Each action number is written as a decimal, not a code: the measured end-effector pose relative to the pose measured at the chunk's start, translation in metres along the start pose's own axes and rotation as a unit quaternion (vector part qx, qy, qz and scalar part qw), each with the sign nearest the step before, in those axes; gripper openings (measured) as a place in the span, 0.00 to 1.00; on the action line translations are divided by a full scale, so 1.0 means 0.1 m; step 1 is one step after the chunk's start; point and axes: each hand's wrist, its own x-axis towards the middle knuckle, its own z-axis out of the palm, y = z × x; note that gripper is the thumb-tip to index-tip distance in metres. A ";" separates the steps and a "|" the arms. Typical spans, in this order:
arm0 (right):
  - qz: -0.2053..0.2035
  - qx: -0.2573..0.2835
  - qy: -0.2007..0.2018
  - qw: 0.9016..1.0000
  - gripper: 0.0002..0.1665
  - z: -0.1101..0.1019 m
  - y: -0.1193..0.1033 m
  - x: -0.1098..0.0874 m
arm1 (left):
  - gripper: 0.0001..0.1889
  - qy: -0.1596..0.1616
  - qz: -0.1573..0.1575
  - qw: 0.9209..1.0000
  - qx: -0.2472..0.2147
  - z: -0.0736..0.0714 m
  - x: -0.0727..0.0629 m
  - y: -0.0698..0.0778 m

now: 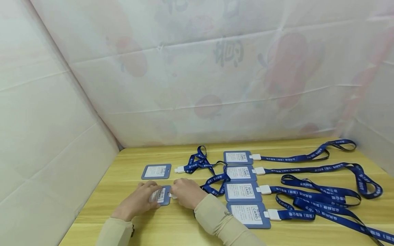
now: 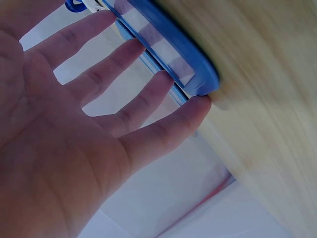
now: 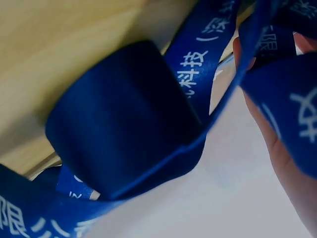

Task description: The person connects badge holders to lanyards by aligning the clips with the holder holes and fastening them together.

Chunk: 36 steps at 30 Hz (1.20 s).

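Note:
A blue badge holder [image 1: 166,197] with a printed card lies on the table under my left hand [image 1: 138,200], which holds it by its edges. In the left wrist view, the fingertips meet the rim of that badge holder [image 2: 198,64]. My right hand [image 1: 187,193] pinches a white lanyard clip [image 1: 173,196] at the holder's slotted end; the fingers hide most of it, so I cannot tell whether it is hooked in. From there a dark blue lanyard [image 1: 215,180] trails to the right. Loops of lanyard [image 3: 124,119] cover much of the right wrist view.
Beyond my hands lie another badge holder [image 1: 156,171] and, apart from it, a lanyard with a white clip [image 1: 180,169]. To the right, several badge holders [image 1: 243,191] with lanyards attached form a column. White cloth walls [image 1: 184,85] enclose the wooden table [image 1: 101,205].

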 end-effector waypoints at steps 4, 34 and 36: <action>0.003 0.000 -0.002 1.000 0.11 -0.01 0.00 0.01 | 0.27 -0.001 -0.006 1.000 0.004 -0.01 -0.01 0.00; -0.020 -0.002 0.003 1.000 0.08 0.02 0.01 0.07 | 0.26 -0.016 0.003 1.000 -0.006 -0.04 0.00 -0.01; -0.021 -0.007 0.006 1.000 0.08 0.01 0.01 0.07 | 0.26 -0.016 0.006 1.000 -0.004 -0.04 0.00 -0.01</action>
